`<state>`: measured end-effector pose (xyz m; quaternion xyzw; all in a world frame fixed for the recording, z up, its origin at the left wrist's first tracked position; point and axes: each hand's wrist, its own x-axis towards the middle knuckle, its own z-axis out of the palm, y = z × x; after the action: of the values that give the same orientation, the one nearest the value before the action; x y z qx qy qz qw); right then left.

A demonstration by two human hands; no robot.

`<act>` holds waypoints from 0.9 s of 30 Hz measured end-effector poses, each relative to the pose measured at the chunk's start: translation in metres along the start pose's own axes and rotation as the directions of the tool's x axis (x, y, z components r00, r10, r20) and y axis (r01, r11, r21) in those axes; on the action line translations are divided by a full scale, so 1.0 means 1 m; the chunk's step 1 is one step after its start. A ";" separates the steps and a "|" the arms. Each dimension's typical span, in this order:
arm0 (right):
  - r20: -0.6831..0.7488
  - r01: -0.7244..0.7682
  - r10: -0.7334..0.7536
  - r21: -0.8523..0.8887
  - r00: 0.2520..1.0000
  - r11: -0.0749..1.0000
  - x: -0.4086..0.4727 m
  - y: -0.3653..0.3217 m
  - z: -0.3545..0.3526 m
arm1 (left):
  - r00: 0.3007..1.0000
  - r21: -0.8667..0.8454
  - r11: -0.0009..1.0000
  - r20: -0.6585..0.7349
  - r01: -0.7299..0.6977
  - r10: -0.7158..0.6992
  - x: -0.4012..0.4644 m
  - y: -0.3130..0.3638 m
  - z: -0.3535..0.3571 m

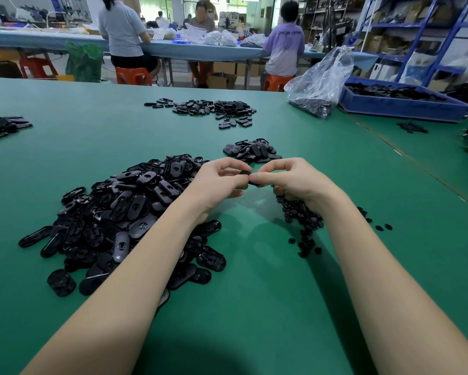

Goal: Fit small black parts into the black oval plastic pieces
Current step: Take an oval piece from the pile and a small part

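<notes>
Head view, only one. Your left hand [222,182] and right hand [289,180] meet at centre, raised over the green table [254,307]. Fingers of both are curled in, tips pinching one dark piece [247,176] between them. Looks like an oval with a small part going in, but fingers hide most of it, so can't tell if it's seated.

Step, my read: mid-fit, pressing the small part into the oval. Next move calls for a firm thumb press until it sits flush, then dropping the finished piece on a done pile and grabbing a fresh oval and a small part.

Supply: big oval pile [124,217] at 9 o'clock of your hands, running under your left forearm. Small parts [301,217] at 5 o'clock of your hands, heaped under your right wrist, a few strays scattered further out toward 4. Small heap [251,150] of ovals at 12 o'clock, just beyond your fingers, probably finished ones. Another spread [213,109] further out at 12. More black pieces [2,127] at the left edge.

Clear bag [319,82] at 1 o'clock, beside a blue bin [400,110] of black parts at 2 o'clock.

Writing: purple shirt [284,50] on a seated person at the far table reads roughly "CHINA NASA", blurry, not sure. No other readable labels.
</notes>
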<state>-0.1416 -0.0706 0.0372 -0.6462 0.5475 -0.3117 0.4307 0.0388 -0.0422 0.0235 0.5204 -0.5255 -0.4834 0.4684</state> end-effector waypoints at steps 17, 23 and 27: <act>-0.035 0.050 -0.053 -0.087 0.998 0.995 0.005 0.000 0.006 | 0.999 0.071 0.997 -0.041 -0.002 0.005 0.001 -0.005 0.003; -0.077 0.063 -0.073 -0.119 0.994 0.991 0.009 0.005 0.010 | 0.997 0.081 0.997 -0.071 0.016 -0.010 0.003 -0.006 0.005; -0.108 0.069 -0.084 -0.137 0.991 0.988 0.013 0.007 0.015 | 0.992 0.114 0.993 -0.122 0.013 0.001 0.005 -0.009 0.007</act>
<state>-0.1295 -0.0804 0.0233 -0.6753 0.5655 -0.3268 0.3426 0.0322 -0.0467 0.0140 0.5766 -0.5209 -0.4212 0.4677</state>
